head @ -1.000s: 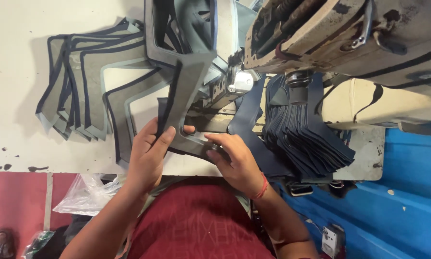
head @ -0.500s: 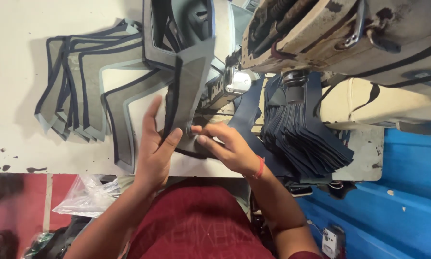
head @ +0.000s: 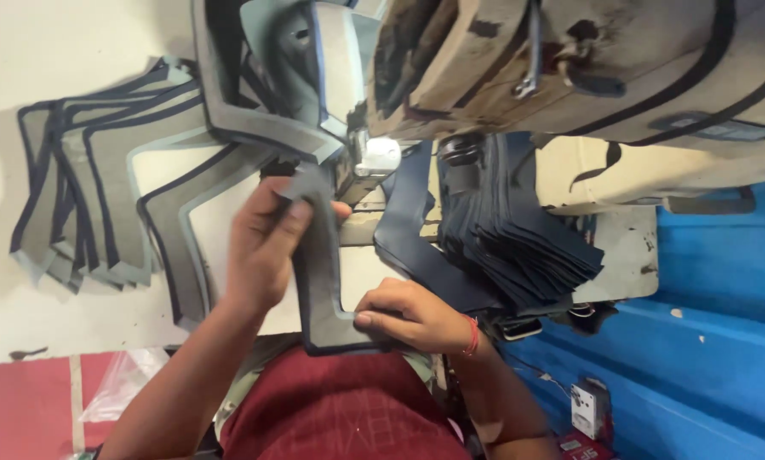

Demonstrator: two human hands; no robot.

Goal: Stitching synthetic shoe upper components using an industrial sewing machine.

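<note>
Head view: left hand (head: 263,247) grip pinches top of grey L-shaped dark-edged fabric piece (head: 321,281); right hand (head: 412,315) grip clamps its lower corner, below sewing machine (head: 570,68).

The left hand (head: 263,247) grips the upper end of an L-shaped grey fabric piece with dark trim (head: 321,281); the right hand (head: 412,317) pinches its lower corner; similar grey pieces (head: 93,204) lie fanned near the white worktable's (head: 25,60) left edge.
</note>
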